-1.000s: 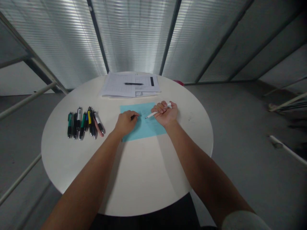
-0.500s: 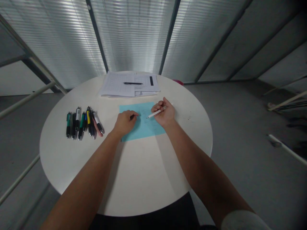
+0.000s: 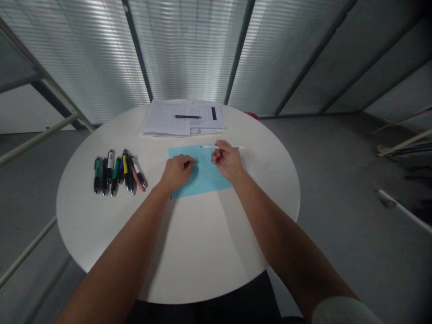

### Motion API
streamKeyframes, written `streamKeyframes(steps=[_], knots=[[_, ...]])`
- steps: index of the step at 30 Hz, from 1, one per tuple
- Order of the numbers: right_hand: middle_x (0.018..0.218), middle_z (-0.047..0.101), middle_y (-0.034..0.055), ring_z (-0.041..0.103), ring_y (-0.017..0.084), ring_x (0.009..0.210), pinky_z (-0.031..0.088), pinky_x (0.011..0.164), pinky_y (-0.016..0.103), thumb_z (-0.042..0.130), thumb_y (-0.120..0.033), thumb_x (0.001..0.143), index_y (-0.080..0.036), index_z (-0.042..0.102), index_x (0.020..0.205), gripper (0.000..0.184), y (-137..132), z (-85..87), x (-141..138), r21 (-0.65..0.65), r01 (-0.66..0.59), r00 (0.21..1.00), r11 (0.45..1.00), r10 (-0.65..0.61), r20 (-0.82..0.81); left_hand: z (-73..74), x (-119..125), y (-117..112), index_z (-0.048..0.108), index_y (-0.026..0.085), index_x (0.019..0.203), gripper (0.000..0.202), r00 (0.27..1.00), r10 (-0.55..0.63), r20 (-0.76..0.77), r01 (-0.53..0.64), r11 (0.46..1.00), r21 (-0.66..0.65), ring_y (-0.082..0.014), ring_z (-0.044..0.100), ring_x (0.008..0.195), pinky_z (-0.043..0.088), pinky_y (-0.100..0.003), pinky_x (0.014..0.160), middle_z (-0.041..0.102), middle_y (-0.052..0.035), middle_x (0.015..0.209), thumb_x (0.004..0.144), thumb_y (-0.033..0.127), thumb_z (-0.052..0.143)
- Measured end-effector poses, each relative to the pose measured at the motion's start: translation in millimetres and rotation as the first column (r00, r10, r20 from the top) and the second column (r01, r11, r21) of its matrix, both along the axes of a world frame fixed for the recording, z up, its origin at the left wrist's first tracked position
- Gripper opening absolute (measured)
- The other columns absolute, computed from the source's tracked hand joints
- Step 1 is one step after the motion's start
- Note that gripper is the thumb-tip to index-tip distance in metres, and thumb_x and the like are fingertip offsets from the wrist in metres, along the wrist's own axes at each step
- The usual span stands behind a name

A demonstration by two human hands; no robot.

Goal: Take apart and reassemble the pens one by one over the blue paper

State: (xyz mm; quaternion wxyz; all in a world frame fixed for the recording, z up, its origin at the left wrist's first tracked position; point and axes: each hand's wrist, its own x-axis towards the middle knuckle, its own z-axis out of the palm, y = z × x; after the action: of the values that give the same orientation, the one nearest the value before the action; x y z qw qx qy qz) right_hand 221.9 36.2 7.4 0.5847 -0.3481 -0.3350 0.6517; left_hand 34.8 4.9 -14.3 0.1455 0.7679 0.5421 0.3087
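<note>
My left hand (image 3: 175, 173) rests curled on the left part of a light blue sheet of paper (image 3: 205, 177), pinching a small dark piece (image 3: 186, 164) that I cannot name. On the sheet's right part my right hand (image 3: 227, 160) is curled into a loose fist. A thin white pen (image 3: 205, 147) lies level across its fingertips, along the sheet's far edge, tip pointing left. The fingers seem to hold it.
Several pens (image 3: 118, 173) with coloured and black barrels lie side by side at the left of the round white table (image 3: 189, 252). A stack of printed papers (image 3: 162, 121) with a black pen (image 3: 187, 117) on it sits at the far edge. Frosted glass walls stand behind.
The white pen has turned from slanting down-left in my right fist to lying level at its fingertips. My right hand has shifted slightly left. My left hand has stayed put.
</note>
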Motion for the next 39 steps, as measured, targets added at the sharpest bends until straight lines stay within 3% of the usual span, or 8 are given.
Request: streamKeyframes(steps=[2, 5, 7, 12, 20, 27, 31, 39], knots=[[0.039, 0.032, -0.0130, 0.035, 0.006, 0.034, 0.027, 0.037, 0.019, 0.069, -0.027, 0.069, -0.023, 0.049, 0.071, 0.021, 1.5, -3.2, -0.6, 0.051, 0.102, 0.994, 0.993, -0.104, 0.038, -0.4, -0.4, 0.0, 0.075, 0.020, 0.100, 0.030, 1.000, -0.003, -0.001, 0.003, 1.000, -0.001, -0.0230, 0.065, 0.093, 0.050, -0.038, 0.091, 0.074, -0.0073, 0.098, 0.088, 0.026, 0.049], [0.036, 0.027, -0.0141, 0.027, 0.007, 0.029, 0.023, 0.034, 0.021, 0.060, -0.025, 0.071, -0.024, 0.056, 0.077, 0.008, 1.8, -7.7, -1.0, 0.157, 0.170, 0.972, 0.973, -0.192, 0.134, -0.3, -0.3, -0.1, 0.075, 0.020, 0.100, 0.030, 1.000, -0.005, -0.002, 0.005, 1.000, -0.003, -0.0231, 0.065, 0.095, 0.049, -0.038, 0.092, 0.074, -0.0073, 0.099, 0.088, 0.025, 0.049], [0.036, 0.030, -0.0127, 0.030, 0.008, 0.029, 0.025, 0.033, 0.021, 0.055, -0.026, 0.072, -0.023, 0.058, 0.077, 0.007, 0.1, -9.1, -1.1, 0.221, 0.162, 0.956, 0.962, -0.208, 0.206, 0.2, 0.1, -0.2, 0.075, 0.020, 0.099, 0.030, 1.000, -0.005, -0.001, 0.005, 1.000, -0.008, -0.0231, 0.065, 0.096, 0.049, -0.039, 0.093, 0.074, -0.0072, 0.100, 0.087, 0.025, 0.049], [0.044, 0.043, -0.0068, 0.031, 0.006, 0.032, 0.021, 0.033, 0.022, 0.053, -0.025, 0.066, -0.021, 0.053, 0.055, 0.011, -4.8, -10.4, -0.5, 0.318, 0.127, 0.918, 0.940, -0.232, 0.321, 1.2, 0.6, -0.3, 0.075, 0.020, 0.100, 0.031, 1.000, 0.001, -0.004, -0.001, 1.000, -0.018, -0.0225, 0.066, 0.095, 0.050, -0.038, 0.092, 0.074, -0.0068, 0.100, 0.085, 0.022, 0.049], [0.043, 0.038, -0.0056, 0.036, 0.009, 0.043, 0.023, 0.042, 0.021, 0.055, -0.020, 0.071, -0.021, 0.051, 0.050, 0.022, -3.7, -15.3, 1.2, 0.287, 0.134, 0.849, 0.949, -0.259, 0.461, 0.1, 0.6, -0.2, 0.075, 0.020, 0.100, 0.031, 1.000, -0.001, -0.006, 0.001, 1.000, -0.004, -0.0228, 0.066, 0.096, 0.050, -0.038, 0.092, 0.074, -0.0072, 0.100, 0.085, 0.023, 0.048], [0.042, 0.038, -0.0040, 0.037, 0.010, 0.046, 0.027, 0.046, 0.023, 0.053, -0.016, 0.071, -0.020, 0.052, 0.045, 0.027, -3.4, -14.0, 4.3, 0.352, 0.195, 0.775, 0.916, -0.363, 0.517, 0.6, 0.4, -0.8, 0.076, 0.019, 0.099, 0.031, 1.000, -0.002, 0.002, 0.002, 1.000, -0.002, -0.0229, 0.066, 0.093, 0.050, -0.038, 0.091, 0.074, -0.0079, 0.100, 0.085, 0.023, 0.049], [0.046, 0.044, -0.0022, 0.040, 0.010, 0.048, 0.028, 0.046, 0.023, 0.050, -0.018, 0.070, -0.020, 0.052, 0.044, 0.027, -1.1, -15.6, 4.4, 0.387, 0.166, 0.799, 0.907, -0.353, 0.486, 0.0, 0.4, -0.5, 0.076, 0.020, 0.100, 0.031, 1.000, 0.004, 0.004, -0.004, 1.000, -0.005, -0.0232, 0.066, 0.093, 0.050, -0.037, 0.090, 0.074, -0.0077, 0.099, 0.085, 0.024, 0.050], [0.037, 0.035, -0.0042, 0.034, 0.009, 0.039, 0.023, 0.041, 0.023, 0.051, -0.021, 0.071, -0.021, 0.054, 0.047, 0.025, 0.0, -17.1, 3.9, 0.328, 0.173, 0.846, 0.929, -0.310, 0.433, 0.2, 0.7, -0.2, 0.076, 0.020, 0.100, 0.031, 1.000, 0.003, -0.022, -0.003, 1.000, -0.002, -0.0231, 0.066, 0.093, 0.050, -0.037, 0.090, 0.074, -0.0081, 0.098, 0.085, 0.024, 0.049]])
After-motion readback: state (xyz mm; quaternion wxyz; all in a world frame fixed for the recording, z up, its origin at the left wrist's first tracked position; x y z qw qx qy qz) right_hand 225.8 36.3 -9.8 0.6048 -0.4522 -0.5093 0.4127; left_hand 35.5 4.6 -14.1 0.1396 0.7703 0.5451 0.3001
